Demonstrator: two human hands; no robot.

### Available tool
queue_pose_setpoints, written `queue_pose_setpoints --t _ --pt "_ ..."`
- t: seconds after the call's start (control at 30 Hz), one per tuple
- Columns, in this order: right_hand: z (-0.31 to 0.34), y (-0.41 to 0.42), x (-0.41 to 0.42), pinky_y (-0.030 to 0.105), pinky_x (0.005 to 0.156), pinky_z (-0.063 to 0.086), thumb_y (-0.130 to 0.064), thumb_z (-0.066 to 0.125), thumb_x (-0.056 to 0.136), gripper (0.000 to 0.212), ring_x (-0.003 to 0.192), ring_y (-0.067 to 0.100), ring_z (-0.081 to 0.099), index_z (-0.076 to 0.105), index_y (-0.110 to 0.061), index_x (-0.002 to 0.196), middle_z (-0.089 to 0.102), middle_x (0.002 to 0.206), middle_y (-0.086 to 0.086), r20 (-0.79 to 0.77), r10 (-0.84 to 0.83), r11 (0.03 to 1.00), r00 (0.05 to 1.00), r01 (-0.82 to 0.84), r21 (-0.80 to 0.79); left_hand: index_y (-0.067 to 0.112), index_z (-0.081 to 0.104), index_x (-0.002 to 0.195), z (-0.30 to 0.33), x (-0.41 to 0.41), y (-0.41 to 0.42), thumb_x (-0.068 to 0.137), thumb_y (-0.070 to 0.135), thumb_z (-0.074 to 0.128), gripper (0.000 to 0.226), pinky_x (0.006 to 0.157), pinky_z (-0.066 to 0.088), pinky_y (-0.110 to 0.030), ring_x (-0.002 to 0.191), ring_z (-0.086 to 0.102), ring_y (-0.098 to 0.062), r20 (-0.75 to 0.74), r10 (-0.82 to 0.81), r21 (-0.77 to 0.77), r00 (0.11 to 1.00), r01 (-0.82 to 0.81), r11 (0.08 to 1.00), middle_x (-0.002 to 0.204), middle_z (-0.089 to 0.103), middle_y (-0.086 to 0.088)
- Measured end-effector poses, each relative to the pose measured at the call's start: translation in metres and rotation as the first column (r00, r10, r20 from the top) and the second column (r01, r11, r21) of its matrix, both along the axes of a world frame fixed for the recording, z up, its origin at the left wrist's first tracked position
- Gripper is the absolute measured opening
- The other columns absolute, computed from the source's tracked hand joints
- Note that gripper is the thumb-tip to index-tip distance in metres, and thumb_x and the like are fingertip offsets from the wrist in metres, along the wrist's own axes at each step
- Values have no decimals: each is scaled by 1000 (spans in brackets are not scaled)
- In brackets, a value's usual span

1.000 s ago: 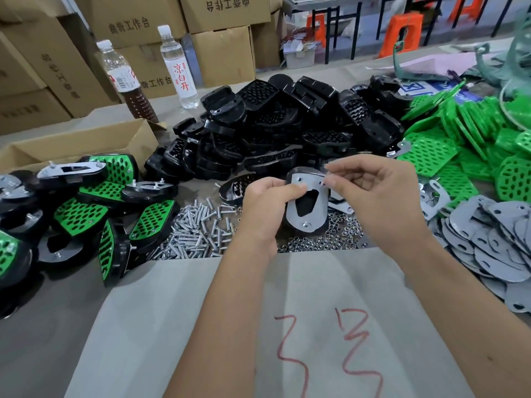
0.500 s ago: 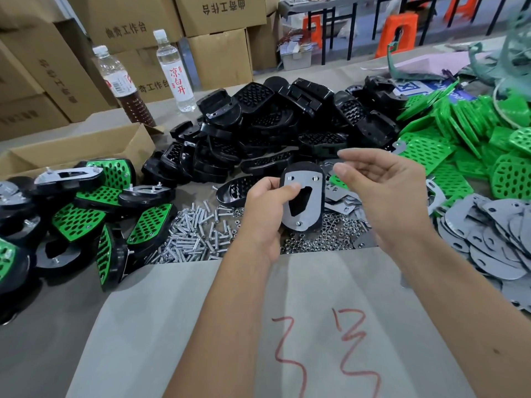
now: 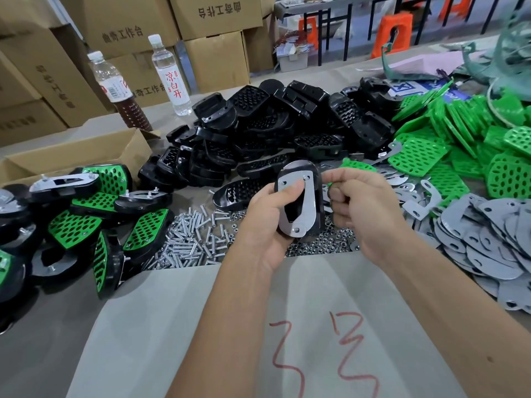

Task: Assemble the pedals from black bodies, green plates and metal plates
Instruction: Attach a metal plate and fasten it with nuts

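My left hand [image 3: 268,216] grips the pedal [image 3: 298,202], thumb pinning its metal plate; my right hand [image 3: 359,208] stays curled beside it, contents hidden. I should keep the holes aligned.

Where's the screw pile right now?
Head view, left of centre: the screw pile lies on the table between the finished pedals and the left hand, just beyond the grey sheet.

A workshop under even light. Stacked cardboard boxes [image 3: 135,38] printed with Chinese characters fill the back left. Two plastic bottles [image 3: 169,73] stand before them on a grey counter [image 3: 43,354]. Farther back, orange stools [image 3: 392,33] sit beside a dark metal table frame [image 3: 347,21].
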State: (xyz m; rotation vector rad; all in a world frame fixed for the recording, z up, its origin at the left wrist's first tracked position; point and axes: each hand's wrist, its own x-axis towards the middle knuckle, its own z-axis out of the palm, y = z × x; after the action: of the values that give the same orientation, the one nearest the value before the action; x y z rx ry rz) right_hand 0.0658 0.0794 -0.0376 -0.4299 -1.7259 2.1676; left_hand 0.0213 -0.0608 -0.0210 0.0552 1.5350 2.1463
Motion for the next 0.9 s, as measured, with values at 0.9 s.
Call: queue_pose_setpoints --t 0.9 --pt "2 1 10 26 47 24 -8 69 98 11 57 18 23 69 0 106 37 68 16 -47 298 937 953 -283 207 16 53 84 -6 -6 -15 72 13 82 32 68 53 -34 88 58 -26 -211 -51 -5 976 51 999 101 61 -15"
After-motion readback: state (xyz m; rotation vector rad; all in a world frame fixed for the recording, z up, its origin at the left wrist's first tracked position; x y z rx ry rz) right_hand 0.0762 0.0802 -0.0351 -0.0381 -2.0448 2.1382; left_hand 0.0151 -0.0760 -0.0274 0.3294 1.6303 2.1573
